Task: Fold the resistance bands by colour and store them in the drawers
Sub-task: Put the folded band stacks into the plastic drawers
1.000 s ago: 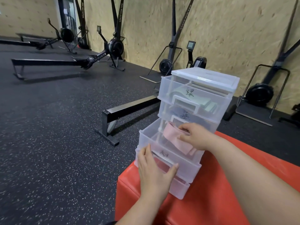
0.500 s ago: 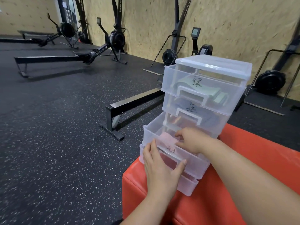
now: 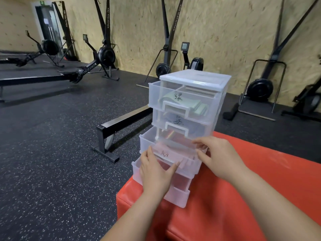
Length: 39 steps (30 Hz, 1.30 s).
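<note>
Under both hands, the pink drawer (image 3: 185,163) stands open: left hand (image 3: 154,173) spread flat on its front, right hand (image 3: 220,155) pinching its rim. I would push evenly, squarely.

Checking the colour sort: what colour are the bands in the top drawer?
Pale green bands, best in the head view.
</note>
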Each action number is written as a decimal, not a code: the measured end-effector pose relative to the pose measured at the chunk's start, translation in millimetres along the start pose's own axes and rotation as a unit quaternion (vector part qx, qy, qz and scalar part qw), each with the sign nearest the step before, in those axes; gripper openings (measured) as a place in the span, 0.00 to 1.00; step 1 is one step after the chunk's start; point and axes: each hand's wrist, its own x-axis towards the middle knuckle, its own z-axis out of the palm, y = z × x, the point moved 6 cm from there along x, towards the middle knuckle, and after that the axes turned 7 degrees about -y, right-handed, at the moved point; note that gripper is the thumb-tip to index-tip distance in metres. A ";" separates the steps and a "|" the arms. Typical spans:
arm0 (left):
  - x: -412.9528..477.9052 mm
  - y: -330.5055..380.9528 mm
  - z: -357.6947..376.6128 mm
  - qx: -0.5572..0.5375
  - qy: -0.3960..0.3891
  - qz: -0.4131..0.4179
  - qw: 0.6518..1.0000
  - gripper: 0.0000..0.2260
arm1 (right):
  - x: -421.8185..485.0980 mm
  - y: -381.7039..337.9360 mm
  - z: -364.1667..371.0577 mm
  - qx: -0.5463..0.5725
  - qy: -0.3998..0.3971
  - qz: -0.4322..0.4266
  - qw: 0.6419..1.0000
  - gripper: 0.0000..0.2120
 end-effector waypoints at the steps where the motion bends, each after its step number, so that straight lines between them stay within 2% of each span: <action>1: 2.8 2.2 0.2 0.004 -0.004 -0.002 1.000 0.55 | -15.6 10.1 -2.6 0.009 0.014 0.009 1.000 0.15; 5: -0.9 1.2 7.9 -0.001 -0.008 0.002 1.000 0.51 | -86.5 62.6 8.7 0.040 0.018 0.069 0.997 0.13; 8: -28.0 2.2 15.5 0.014 0.021 0.023 0.999 0.46 | -139.5 100.7 24.5 0.053 -0.002 0.120 0.991 0.13; 12: -66.9 37.8 26.1 0.031 0.034 0.126 0.991 0.37 | -197.6 135.2 36.1 0.072 0.001 0.185 0.980 0.15; 16: -113.4 76.9 63.1 0.027 -0.076 0.288 0.954 0.25 | -251.0 154.6 40.7 0.080 0.011 0.229 0.970 0.16; 20: -148.8 95.2 113.6 0.050 -0.204 0.359 0.910 0.20 | -293.8 174.6 37.9 0.069 0.002 0.273 0.959 0.17; 27: -192.4 115.9 184.1 0.067 -0.334 0.372 0.863 0.20 | -344.4 209.4 15.8 0.010 -0.025 0.373 0.927 0.17; 34: -228.1 134.3 233.2 0.064 -0.387 0.383 0.836 0.21 | -396.2 231.3 13.4 0.010 -0.131 0.507 0.852 0.28; 39: -244.8 139.4 257.9 0.091 -0.401 0.399 0.819 0.20 | -411.5 231.7 16.5 0.011 -0.166 0.532 0.830 0.33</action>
